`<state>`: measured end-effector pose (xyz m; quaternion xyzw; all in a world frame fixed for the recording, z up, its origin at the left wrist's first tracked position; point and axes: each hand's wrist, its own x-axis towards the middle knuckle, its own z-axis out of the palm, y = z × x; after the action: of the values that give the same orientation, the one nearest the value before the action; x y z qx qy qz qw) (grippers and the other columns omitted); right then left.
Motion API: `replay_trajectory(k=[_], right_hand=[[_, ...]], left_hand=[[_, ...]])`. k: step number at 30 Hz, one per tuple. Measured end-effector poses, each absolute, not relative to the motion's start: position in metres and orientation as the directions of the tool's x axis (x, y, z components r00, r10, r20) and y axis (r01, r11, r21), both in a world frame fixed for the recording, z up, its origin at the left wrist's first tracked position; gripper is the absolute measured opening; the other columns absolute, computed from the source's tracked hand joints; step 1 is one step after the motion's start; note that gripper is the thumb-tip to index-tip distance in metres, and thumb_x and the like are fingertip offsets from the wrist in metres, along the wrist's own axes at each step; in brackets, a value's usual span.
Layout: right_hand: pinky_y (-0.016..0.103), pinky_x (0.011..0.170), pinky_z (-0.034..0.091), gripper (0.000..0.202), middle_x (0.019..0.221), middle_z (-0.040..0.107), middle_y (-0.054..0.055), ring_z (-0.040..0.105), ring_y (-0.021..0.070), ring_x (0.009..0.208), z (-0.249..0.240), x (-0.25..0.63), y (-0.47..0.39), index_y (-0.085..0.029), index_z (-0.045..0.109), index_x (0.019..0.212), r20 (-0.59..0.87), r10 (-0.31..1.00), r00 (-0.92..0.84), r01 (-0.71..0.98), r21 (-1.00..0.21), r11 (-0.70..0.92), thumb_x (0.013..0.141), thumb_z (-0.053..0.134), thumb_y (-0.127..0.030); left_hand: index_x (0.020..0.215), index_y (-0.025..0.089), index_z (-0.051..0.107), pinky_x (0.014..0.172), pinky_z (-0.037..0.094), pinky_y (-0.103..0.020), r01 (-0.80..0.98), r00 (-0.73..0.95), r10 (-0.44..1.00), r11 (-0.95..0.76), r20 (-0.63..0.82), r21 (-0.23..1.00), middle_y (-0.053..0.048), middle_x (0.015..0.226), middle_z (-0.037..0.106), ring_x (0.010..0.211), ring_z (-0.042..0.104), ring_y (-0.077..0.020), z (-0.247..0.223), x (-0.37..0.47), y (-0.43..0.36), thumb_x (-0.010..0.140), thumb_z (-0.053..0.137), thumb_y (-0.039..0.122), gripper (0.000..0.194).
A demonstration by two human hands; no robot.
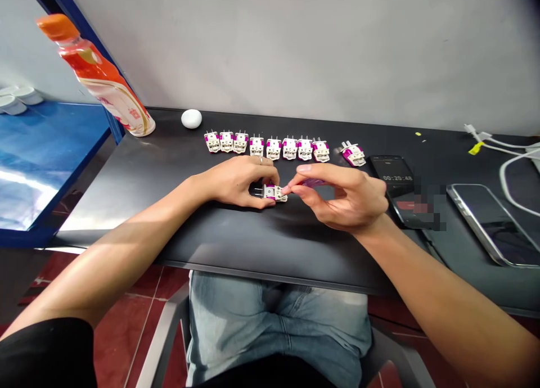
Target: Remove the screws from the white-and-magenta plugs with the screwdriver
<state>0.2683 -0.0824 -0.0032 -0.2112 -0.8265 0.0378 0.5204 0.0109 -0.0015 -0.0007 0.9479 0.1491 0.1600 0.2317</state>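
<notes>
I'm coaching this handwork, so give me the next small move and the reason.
Probably steady the small white-and-purple piece with the left hand pinching it, since the purple tool in the right hand is at its prong-free end.

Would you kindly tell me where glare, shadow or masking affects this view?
Head view: white glare streaks the blue surface; paler sheen washes the black table at left; soft shadow falls below the right hand; pixel blocks mask part of the timer phone.
</notes>
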Motion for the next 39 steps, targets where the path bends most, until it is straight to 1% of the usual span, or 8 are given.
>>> replay_trajectory(k=[4,7,9,13,18,24,32,39], right_hand=[[0.041,0.098,0.080,0.062,0.151,0.083,0.004,0.090,0.0249,0.117,-0.0011,0.2675,-0.0828,-0.038,0.059,0.171,0.725,0.532,-0.437,0.247,-0.472,0.846,0.115,0.060,-0.011],[0.030,0.078,0.078,0.064,0.125,0.091,0.000,0.091,0.0195,0.090,-0.0014,0.2661,-0.0820,-0.037,0.069,0.163,0.843,0.431,-0.321,0.313,-0.335,0.889,0.106,0.079,-0.009],[0.028,0.075,0.077,0.067,0.113,0.092,-0.002,0.090,0.0192,0.084,-0.0016,0.2655,-0.0813,-0.036,0.072,0.160,0.887,0.363,-0.286,0.339,-0.260,0.904,0.100,0.086,-0.009],[0.036,0.093,0.080,0.067,0.144,0.086,0.004,0.092,0.0227,0.110,-0.0014,0.2651,-0.0820,-0.038,0.060,0.170,0.775,0.499,-0.387,0.266,-0.424,0.865,0.111,0.066,-0.007],[0.029,0.077,0.081,0.071,0.123,0.091,0.003,0.092,0.0216,0.090,-0.0055,0.2651,-0.0821,-0.038,0.068,0.163,0.861,0.417,-0.293,0.310,-0.327,0.893,0.102,0.082,-0.004],[0.033,0.089,0.081,0.059,0.130,0.088,0.004,0.092,0.0204,0.101,-0.0039,0.2656,-0.0830,-0.039,0.063,0.163,0.766,0.521,-0.376,0.077,-0.535,0.841,0.113,0.062,-0.008],[0.032,0.091,0.080,0.062,0.128,0.091,0.004,0.093,0.0212,0.103,-0.0048,0.2661,-0.0820,-0.033,0.066,0.161,0.791,0.473,-0.387,0.158,-0.449,0.880,0.108,0.070,-0.001],[0.024,0.090,0.078,0.042,0.115,0.093,0.003,0.093,0.0179,0.095,-0.0014,0.2665,-0.0839,-0.027,0.076,0.144,0.789,0.495,-0.363,0.266,-0.421,0.867,0.107,0.077,-0.006]], left_hand=[[0.115,0.018,0.078,0.083,0.054,-0.033,0.202,0.899,0.358,-0.850,0.251,0.487,-0.011,0.111,0.081,0.095,0.075,-0.0248,-0.0012,0.0105,-0.0013,0.100,0.078,0.042,0.028],[0.112,0.018,0.078,0.085,0.054,-0.034,0.208,0.906,0.353,-0.852,0.234,0.481,-0.011,0.110,0.080,0.097,0.075,-0.0254,-0.0008,0.0106,-0.0015,0.102,0.076,0.043,0.028],[0.114,0.017,0.078,0.087,0.054,-0.034,0.214,0.908,0.356,-0.849,0.222,0.483,-0.011,0.111,0.080,0.099,0.075,-0.0259,-0.0003,0.0108,-0.0019,0.102,0.076,0.043,0.028],[0.117,0.018,0.078,0.086,0.055,-0.034,0.224,0.901,0.371,-0.842,0.226,0.491,-0.011,0.113,0.081,0.098,0.075,-0.0260,0.0006,0.0110,-0.0023,0.100,0.078,0.040,0.028],[0.112,0.019,0.078,0.082,0.053,-0.032,0.219,0.907,0.360,-0.846,0.217,0.485,-0.010,0.109,0.080,0.096,0.074,-0.0248,0.0022,0.0108,-0.0023,0.101,0.077,0.041,0.025],[0.114,0.020,0.078,0.084,0.053,-0.031,0.225,0.903,0.368,-0.844,0.221,0.488,-0.010,0.112,0.080,0.097,0.074,-0.0245,0.0013,0.0108,-0.0019,0.099,0.078,0.040,0.025],[0.107,0.020,0.075,0.081,0.051,-0.033,0.216,0.901,0.363,-0.849,0.236,0.482,-0.009,0.105,0.078,0.091,0.072,-0.0244,-0.0024,0.0106,0.0004,0.100,0.077,0.043,0.024],[0.113,0.020,0.077,0.084,0.053,-0.033,0.235,0.904,0.374,-0.839,0.207,0.491,-0.009,0.107,0.080,0.093,0.073,-0.0238,0.0006,0.0104,-0.0025,0.100,0.080,0.040,0.024]])
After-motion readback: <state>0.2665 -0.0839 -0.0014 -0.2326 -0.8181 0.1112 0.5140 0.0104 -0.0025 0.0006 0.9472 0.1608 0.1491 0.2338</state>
